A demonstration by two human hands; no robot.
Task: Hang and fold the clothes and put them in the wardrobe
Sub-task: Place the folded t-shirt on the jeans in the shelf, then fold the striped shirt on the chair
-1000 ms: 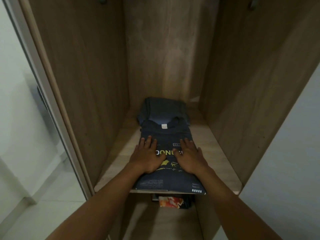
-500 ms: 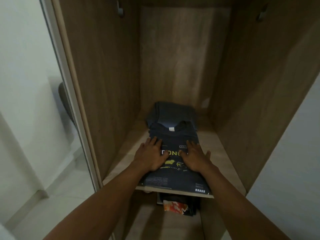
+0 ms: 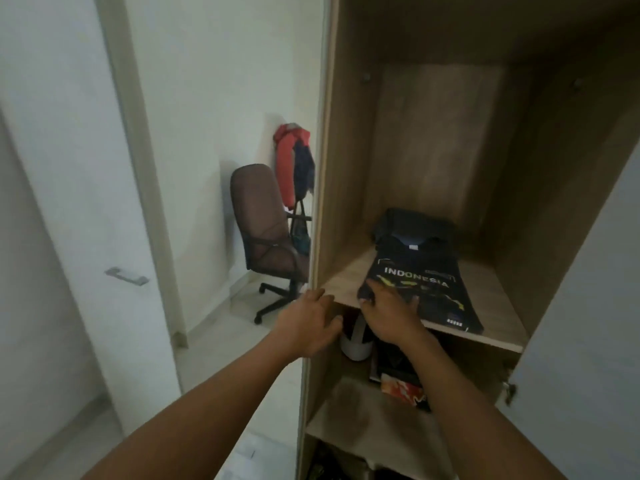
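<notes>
A folded dark T-shirt printed "INDONESIA" lies on the wardrobe's wooden shelf, on top of another folded dark garment further back. My right hand rests flat on the shirt's front left corner at the shelf edge, fingers spread. My left hand hovers just left of it, in front of the wardrobe's left side panel, fingers apart and holding nothing.
Below the shelf sit a white object and a dark pile with an orange-red print. Left of the wardrobe stand a brown office chair, red and blue clothes hung on the wall and a white door.
My left hand has come off the shirt and moved left and back out of the wardrobe. My right hand slid to the shirt's front left corner. The view swung left, showing the room.
</notes>
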